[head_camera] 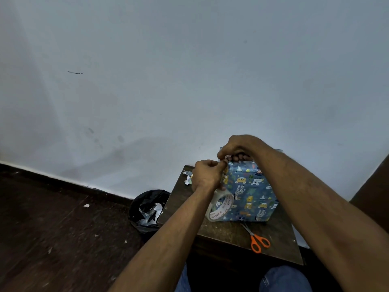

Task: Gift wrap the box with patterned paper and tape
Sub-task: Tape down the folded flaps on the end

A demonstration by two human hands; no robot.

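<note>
Hands: both meet at the top left edge of the box, fingers curled, working the same spot.
Left hand (205, 174): fingertips pinched together on what looks like a strip of tape pulled up from the tape roll (220, 207); the strip itself is too clear to make out for certain.
Right hand (237, 148): reaches over from above, fingers bent down onto the upper edge of the wrapped box, thumb and forefinger pinching at the same point as the left; whether it holds tape or paper there I cannot tell.
Box (249, 192): stands on the bench, already covered in blue patterned paper on the sides in view.
Tape roll: hangs or leans against the left face of the box, just under the left hand.
Scissors (255, 239): orange-handled, lying on the bench (189, 203) in front of the box, apart from it.
Paper scrap (188, 177): crumpled, at the far left corner of the bench.
Bin (147, 209): black-lined, on the floor beside the bench, holding offcuts.
Stage: likely sealing the top fold, late in the wrapping.
Risks: the strip may fold onto itself or stick to the fingers; the roll's weight could drag it crooked; a hard pull could crease or tear the paper at the corner.
</note>
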